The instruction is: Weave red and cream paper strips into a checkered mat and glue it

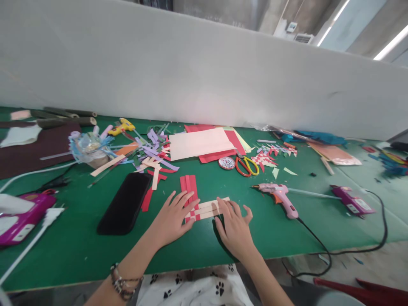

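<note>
Red paper strips run away from me and cream paper strips run to the right. They cross in a small red and cream checkered weave. My left hand lies over the red strips and the weave's left side, its fingers spread. On the right end of the cream strips rests my right hand, fingers apart and fingertips on the paper. Neither hand is closed around anything.
A black phone lies left of my hands. To the right are a pink glue gun with its cord and a purple power strip. Scissors, cream sheets, paper scraps and a yellow glue gun lie farther back.
</note>
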`<action>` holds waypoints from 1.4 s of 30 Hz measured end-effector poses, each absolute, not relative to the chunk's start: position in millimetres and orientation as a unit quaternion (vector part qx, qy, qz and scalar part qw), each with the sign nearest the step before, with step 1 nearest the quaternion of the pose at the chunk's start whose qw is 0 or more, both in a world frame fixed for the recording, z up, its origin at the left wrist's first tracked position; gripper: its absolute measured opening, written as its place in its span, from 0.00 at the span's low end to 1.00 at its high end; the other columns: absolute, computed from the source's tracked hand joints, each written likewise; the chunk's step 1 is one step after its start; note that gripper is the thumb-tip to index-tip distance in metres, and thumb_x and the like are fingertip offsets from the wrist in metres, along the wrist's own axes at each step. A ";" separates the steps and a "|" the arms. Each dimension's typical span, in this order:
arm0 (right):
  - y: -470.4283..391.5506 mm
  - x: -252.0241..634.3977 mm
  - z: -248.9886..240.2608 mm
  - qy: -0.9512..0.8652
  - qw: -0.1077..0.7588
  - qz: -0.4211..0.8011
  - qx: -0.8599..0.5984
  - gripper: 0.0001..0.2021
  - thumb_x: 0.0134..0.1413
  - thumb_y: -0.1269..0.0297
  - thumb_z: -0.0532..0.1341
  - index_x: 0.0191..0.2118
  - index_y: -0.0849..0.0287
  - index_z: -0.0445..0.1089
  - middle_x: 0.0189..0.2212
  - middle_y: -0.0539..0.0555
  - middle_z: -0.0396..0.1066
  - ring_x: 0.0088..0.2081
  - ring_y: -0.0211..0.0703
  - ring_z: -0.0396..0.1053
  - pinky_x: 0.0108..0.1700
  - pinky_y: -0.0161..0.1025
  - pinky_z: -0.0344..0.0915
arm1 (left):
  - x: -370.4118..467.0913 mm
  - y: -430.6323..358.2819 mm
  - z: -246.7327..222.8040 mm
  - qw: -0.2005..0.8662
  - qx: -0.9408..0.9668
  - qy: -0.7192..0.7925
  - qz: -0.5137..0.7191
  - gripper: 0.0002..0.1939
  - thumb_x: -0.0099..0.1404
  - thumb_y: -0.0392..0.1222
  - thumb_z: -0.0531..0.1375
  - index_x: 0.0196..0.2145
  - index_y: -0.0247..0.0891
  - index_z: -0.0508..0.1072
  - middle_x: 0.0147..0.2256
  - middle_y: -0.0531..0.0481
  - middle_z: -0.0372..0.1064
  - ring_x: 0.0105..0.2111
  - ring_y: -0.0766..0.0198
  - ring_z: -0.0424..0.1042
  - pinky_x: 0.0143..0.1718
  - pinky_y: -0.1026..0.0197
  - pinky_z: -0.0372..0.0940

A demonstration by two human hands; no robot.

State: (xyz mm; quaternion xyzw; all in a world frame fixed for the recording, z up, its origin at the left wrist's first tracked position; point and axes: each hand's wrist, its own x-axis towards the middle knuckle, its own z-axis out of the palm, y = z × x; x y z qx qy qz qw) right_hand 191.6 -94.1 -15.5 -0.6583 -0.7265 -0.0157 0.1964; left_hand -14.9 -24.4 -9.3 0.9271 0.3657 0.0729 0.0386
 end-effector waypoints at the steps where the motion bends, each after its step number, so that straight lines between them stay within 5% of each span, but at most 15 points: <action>1: -93.9 191.7 -15.6 -0.724 0.200 -0.014 -0.660 0.19 0.60 0.63 0.48 0.56 0.57 0.58 0.48 0.56 0.68 0.50 0.47 0.59 0.54 0.51 0.36 | -14.9 -24.6 -8.8 0.038 0.927 0.367 0.075 0.24 0.65 0.45 0.49 0.58 0.46 0.57 0.59 0.46 0.53 0.58 0.55 0.52 0.58 0.44 0.43; 23: -93.1 187.8 -18.1 -0.731 0.196 -0.093 -0.647 0.18 0.58 0.58 0.50 0.52 0.55 0.64 0.53 0.57 0.63 0.55 0.50 0.55 0.57 0.53 0.32 | -15.5 -25.1 -9.7 0.042 0.916 0.390 0.086 0.22 0.62 0.48 0.52 0.54 0.41 0.61 0.57 0.44 0.55 0.57 0.53 0.53 0.58 0.43 0.43; 31: -90.1 174.2 -16.0 -0.783 0.149 -0.053 -0.602 0.23 0.58 0.47 0.47 0.55 0.50 0.60 0.59 0.57 0.53 0.60 0.50 0.47 0.57 0.55 0.30 | -16.7 -25.1 -11.9 0.041 0.919 0.379 0.097 0.27 0.64 0.46 0.51 0.60 0.43 0.52 0.61 0.45 0.47 0.60 0.54 0.48 0.58 0.42 0.41; 42: -88.4 174.3 -18.1 -0.788 0.139 -0.036 -0.599 0.23 0.57 0.48 0.47 0.53 0.53 0.62 0.59 0.57 0.54 0.59 0.52 0.49 0.58 0.56 0.32 | -15.6 -26.5 -10.9 0.043 0.914 0.390 0.106 0.23 0.62 0.48 0.52 0.55 0.44 0.61 0.59 0.44 0.53 0.58 0.50 0.51 0.57 0.40 0.41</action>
